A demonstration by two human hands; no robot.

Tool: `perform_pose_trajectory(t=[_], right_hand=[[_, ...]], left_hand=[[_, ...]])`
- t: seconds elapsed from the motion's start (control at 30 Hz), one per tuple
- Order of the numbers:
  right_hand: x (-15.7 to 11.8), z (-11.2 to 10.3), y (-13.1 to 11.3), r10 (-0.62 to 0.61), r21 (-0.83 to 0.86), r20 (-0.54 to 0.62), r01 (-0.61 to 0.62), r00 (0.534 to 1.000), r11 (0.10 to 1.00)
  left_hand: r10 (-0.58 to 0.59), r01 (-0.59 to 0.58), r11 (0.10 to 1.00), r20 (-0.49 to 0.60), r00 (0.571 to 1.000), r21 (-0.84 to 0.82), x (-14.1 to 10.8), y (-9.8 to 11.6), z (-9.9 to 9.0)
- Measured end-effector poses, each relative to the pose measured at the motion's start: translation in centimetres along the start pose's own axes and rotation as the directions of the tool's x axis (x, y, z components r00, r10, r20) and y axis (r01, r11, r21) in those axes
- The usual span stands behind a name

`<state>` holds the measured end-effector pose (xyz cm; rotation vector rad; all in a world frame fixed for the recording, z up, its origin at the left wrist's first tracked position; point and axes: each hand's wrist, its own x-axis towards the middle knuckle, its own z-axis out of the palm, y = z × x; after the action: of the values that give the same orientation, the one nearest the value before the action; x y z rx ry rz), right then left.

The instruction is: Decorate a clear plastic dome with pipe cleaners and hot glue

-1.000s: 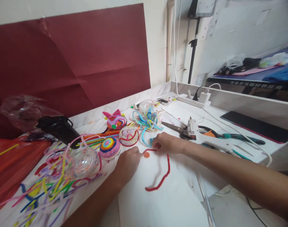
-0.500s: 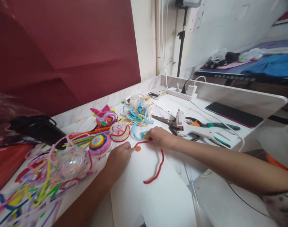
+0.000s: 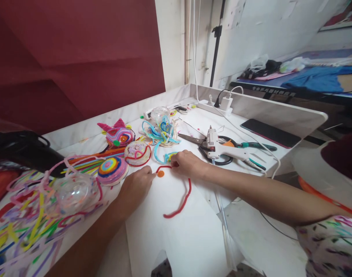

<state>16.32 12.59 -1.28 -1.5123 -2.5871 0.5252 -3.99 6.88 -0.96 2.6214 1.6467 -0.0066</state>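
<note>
A red pipe cleaner runs between my two hands, curving above a small orange disc on a white sheet. My left hand pinches one end of it, just left of the disc. Farther right, my right hand has its fingers closed on the same pipe cleaner, whose loose tail bends down over the sheet. Blue pipe cleaner loops lie just beyond my right fingers. Left of my left hand rests a dome wound in coloured rings.
A white glue gun lies over black scissors, beside green-handled pliers. A phone and a power strip are farther back. Clear plastic balls and a tangle of pipe cleaners cover the left side.
The camera view has shifted, so the table's contents appear farther left and slightly higher. Both hands keep their hold on the red pipe cleaner, in nearly the same place around the disc.
</note>
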Motion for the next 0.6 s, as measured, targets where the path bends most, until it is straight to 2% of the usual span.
perform_pose_trajectory(t=[0.17,0.37,0.6], right_hand=[[-0.23,0.12,-0.16,0.019,0.009,-0.014,-0.019,1.0,1.0],[-0.1,-0.06,-0.44,0.054,0.007,-0.012,-0.054,0.998,0.999],[-0.14,-0.25,-0.38,0.061,0.009,-0.016,-0.061,0.998,0.998]], left_hand=[[-0.007,0.004,0.999,0.072,0.997,0.051,0.1,0.13,-0.25],[0.011,-0.02,0.988,0.061,0.998,0.156,0.04,0.1,-0.18],[0.011,-0.029,0.98,0.09,0.996,0.197,0.07,0.19,-0.38]])
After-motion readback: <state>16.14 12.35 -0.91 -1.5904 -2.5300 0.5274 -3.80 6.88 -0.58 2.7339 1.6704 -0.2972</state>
